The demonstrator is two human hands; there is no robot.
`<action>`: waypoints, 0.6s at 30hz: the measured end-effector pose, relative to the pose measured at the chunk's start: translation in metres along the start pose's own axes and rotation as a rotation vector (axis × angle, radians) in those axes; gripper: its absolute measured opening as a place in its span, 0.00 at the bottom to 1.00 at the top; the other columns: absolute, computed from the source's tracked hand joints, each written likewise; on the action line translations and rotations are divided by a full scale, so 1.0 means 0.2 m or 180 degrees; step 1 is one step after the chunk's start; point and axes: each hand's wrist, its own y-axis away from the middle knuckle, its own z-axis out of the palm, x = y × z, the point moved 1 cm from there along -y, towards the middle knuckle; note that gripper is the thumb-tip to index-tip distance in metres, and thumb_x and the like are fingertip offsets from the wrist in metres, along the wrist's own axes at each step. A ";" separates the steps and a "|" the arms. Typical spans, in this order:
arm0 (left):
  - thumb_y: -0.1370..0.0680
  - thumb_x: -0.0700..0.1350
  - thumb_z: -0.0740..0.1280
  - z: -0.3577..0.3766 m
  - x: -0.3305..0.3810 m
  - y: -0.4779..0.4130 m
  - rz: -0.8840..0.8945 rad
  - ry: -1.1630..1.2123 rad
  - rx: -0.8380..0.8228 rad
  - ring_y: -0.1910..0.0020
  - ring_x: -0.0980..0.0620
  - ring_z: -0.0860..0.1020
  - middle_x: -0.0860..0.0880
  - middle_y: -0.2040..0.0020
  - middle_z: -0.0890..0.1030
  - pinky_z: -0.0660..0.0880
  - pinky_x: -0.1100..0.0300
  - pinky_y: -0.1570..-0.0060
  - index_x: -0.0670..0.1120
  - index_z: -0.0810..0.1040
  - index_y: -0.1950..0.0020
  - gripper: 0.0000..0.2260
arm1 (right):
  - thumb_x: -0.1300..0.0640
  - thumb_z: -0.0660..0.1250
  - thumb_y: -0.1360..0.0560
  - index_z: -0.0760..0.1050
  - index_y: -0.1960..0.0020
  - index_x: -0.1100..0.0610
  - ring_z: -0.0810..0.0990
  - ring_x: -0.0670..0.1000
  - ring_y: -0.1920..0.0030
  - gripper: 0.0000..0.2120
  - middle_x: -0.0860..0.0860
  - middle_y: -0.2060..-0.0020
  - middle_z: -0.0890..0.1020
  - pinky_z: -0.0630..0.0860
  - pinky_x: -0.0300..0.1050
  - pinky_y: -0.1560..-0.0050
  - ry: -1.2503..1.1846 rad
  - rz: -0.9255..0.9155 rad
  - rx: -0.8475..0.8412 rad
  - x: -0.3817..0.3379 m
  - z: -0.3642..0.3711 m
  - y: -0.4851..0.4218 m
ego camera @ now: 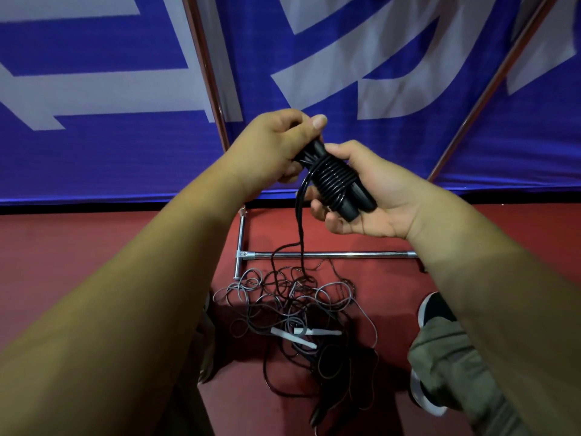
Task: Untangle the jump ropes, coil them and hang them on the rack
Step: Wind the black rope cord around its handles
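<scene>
Two black jump rope handles (352, 202) lie side by side with black cord (333, 179) wound round them in several turns. My right hand (371, 199) grips the lower part of the bundle. My left hand (276, 146) pinches the upper end of the handles and the cord there. A loose strand of the black cord (300, 228) hangs from the bundle down to a tangled pile of black and grey ropes (292, 309) on the red floor. Two white handles (301, 336) lie in that pile.
A chrome rack's base bar (330, 254) and upright (241, 234) stand on the red floor in front of a blue and white banner (125, 89). Slanted metal poles (207, 70) cross the banner. My right shoe (435, 308) and trouser leg are at the lower right.
</scene>
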 end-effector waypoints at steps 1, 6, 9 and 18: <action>0.15 0.53 0.66 0.00 0.00 0.00 0.0005 -0.0017 -0.0024 0.73 0.50 0.64 0.41 0.62 0.70 0.64 0.56 0.70 0.33 0.77 0.45 0.20 | 0.40 0.66 0.19 0.78 0.44 0.58 0.82 0.53 0.57 0.20 0.55 0.56 0.82 0.79 0.43 0.68 -0.0110 0.0056 -0.0094 0.00 -0.01 0.00; 0.14 0.52 0.65 0.01 0.02 0.01 0.0026 -0.0124 -0.0077 0.72 0.50 0.66 0.42 0.62 0.74 0.66 0.57 0.69 0.34 0.78 0.45 0.19 | 0.41 0.66 0.22 0.77 0.48 0.57 0.78 0.51 0.64 0.18 0.54 0.56 0.78 0.73 0.39 0.74 -0.0299 0.0143 -0.0342 0.01 -0.03 0.00; 0.14 0.53 0.64 0.02 0.02 0.01 0.0005 -0.0107 0.0100 0.69 0.47 0.67 0.41 0.61 0.75 0.66 0.56 0.68 0.35 0.79 0.45 0.20 | 0.42 0.64 0.20 0.76 0.49 0.55 0.71 0.47 0.70 0.16 0.52 0.59 0.75 0.61 0.34 0.79 -0.0218 -0.0022 -0.0245 0.01 -0.01 -0.02; 0.27 0.82 0.42 0.03 -0.12 0.01 -0.2036 0.0794 -0.1517 0.38 0.40 0.84 0.34 0.26 0.74 0.67 0.37 0.25 0.35 0.60 0.19 0.57 | 0.46 0.67 0.17 0.75 0.45 0.58 0.72 0.52 0.71 0.14 0.56 0.63 0.80 0.59 0.38 0.74 0.0453 -0.0667 0.0851 -0.06 -0.08 -0.04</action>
